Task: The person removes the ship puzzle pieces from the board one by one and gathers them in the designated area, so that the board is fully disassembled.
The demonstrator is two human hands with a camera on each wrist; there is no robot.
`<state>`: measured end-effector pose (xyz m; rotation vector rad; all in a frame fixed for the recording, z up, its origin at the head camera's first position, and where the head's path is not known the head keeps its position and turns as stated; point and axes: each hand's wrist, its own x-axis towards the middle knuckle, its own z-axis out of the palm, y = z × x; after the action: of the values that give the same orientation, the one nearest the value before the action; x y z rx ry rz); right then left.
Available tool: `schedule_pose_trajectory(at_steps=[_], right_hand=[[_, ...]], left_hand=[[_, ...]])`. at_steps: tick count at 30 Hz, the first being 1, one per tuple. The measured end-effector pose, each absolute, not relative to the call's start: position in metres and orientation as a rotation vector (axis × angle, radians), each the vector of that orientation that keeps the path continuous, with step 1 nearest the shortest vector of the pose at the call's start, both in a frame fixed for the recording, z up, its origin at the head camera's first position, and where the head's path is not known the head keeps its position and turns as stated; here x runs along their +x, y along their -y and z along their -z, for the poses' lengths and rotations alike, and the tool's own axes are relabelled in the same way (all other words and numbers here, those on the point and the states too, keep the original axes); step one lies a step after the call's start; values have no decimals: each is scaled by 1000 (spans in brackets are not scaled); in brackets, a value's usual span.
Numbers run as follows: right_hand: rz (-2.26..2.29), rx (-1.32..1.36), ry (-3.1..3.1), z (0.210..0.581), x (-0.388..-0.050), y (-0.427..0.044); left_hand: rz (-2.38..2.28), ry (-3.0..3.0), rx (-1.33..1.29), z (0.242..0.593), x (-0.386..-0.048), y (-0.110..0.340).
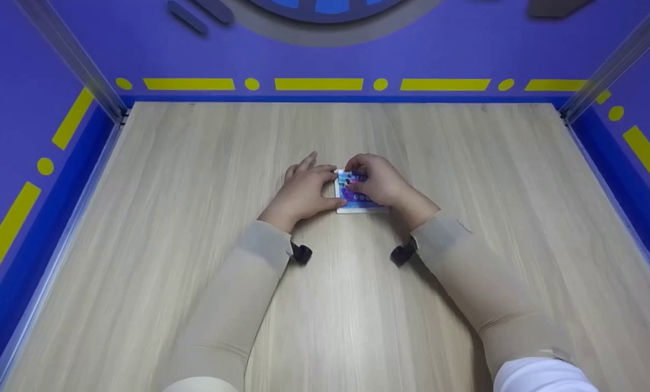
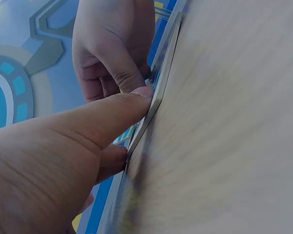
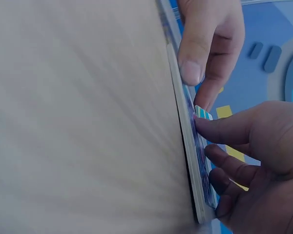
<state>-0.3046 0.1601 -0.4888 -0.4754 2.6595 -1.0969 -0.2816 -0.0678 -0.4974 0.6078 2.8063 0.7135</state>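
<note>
A thin square board (image 1: 362,204) with a blue and purple printed picture and a pale edge lies flat on the wooden table. The left hand (image 1: 303,193) holds its left side, thumb at the lower left and a fingertip at the upper left corner. Over the upper part of the picture, the right hand (image 1: 382,182) pinches a small printed piece (image 3: 203,113), slightly raised from the board in the right wrist view. The left wrist view shows the left thumb (image 2: 122,109) on the board's edge (image 2: 167,73), close to the right hand (image 2: 112,48).
Around the wooden table (image 1: 194,163) stand blue-purple panels (image 1: 439,54) with yellow stripes, at the back and both sides. Metal posts rise at the two back corners. Both wrists carry small black devices, the left one (image 1: 302,254) hanging just above the tabletop.
</note>
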Motion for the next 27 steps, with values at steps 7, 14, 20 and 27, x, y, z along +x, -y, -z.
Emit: schedule_pose_trajectory(at_steps=[7, 14, 20, 27], right_hand=[[1233, -489, -2675, 496, -300, -164], [1381, -452, -2639, 496, -304, -167], [1551, -335, -2551, 493, -309, -177], [1719, -209, -2443, 490, -318, -193]], left_hand=[[-716, -2805, 606, 498, -280, 66], [-708, -2811, 611, 498, -282, 69], [-723, -2814, 608, 498, -283, 69], [-673, -2847, 645, 498, -284, 67]])
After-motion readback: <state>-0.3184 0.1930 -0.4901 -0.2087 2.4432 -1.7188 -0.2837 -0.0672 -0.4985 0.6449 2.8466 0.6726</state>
